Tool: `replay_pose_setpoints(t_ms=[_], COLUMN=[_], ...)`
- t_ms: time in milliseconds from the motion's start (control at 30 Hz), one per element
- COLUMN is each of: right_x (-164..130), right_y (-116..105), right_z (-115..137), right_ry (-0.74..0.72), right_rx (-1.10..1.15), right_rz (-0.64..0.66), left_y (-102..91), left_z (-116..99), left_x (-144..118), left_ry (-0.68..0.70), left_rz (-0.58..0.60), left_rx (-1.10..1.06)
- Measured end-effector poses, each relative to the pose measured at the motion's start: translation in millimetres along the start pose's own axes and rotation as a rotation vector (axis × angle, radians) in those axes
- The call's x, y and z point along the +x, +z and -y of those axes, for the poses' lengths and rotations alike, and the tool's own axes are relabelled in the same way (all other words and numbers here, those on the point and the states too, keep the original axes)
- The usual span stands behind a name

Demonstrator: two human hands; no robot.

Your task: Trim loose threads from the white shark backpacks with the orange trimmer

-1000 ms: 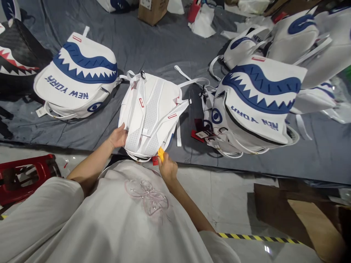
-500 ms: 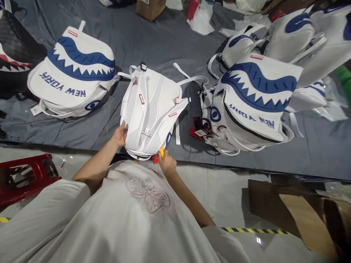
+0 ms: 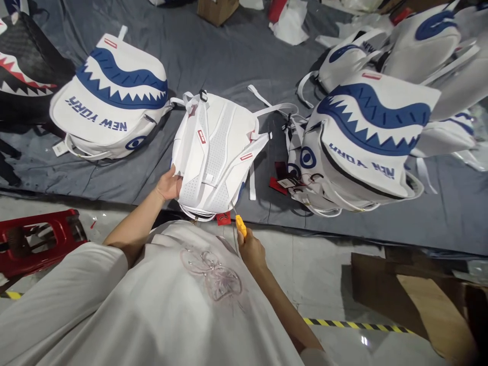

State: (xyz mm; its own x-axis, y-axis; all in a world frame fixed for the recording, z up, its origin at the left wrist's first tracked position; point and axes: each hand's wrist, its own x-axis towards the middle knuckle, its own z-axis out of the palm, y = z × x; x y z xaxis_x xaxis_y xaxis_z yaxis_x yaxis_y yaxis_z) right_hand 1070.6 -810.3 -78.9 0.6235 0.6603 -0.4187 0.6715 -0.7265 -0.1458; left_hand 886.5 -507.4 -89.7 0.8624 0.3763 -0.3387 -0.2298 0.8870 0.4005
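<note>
The white mesh-backed backpack [image 3: 215,152] lies straps-up on the grey floor sheet [image 3: 236,56], long axis pointing away. The left hand [image 3: 170,184] clasps its near-left edge; the right hand [image 3: 251,249], closed round a small yellow-handled tool [image 3: 240,224], sits just below its near-right corner beside a red hang tag [image 3: 223,218].

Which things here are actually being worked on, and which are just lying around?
In hand:
left hand gripping the face-down white backpack
right hand holding a yellow-handled tool

Lying about:
shark-mouth backpack at left
shark-mouth backpack at right
red stool
cardboard sheet
</note>
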Motion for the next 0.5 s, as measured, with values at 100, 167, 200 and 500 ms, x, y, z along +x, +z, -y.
replay_pose_setpoints(t_ms=[100, 167, 200, 500], right_x=[0.8, -6.6, -13.6, -56.1], right_y=[-2.1, -3.0, -3.2, -7.1], right_z=[2.6, -3.0, -8.3, -1.8], right_ry=[0.013, 0.025, 0.022, -0.167], right_rx=[0.030, 0.035, 0.035, 0.044], right_rz=[0.009, 0.031, 0.043, 0.238], left_y=[3.3, 6.5, 8.1, 16.2], left_z=[0.6, 1.7, 2.4, 11.8], left_x=[0.9, -0.8, -2.2, -2.0], left_ry=[0.009, 0.029, 0.042, 0.081], left_rz=[-0.027, -0.036, -0.033, -0.074], left_rx=[0.007, 0.013, 0.017, 0.140])
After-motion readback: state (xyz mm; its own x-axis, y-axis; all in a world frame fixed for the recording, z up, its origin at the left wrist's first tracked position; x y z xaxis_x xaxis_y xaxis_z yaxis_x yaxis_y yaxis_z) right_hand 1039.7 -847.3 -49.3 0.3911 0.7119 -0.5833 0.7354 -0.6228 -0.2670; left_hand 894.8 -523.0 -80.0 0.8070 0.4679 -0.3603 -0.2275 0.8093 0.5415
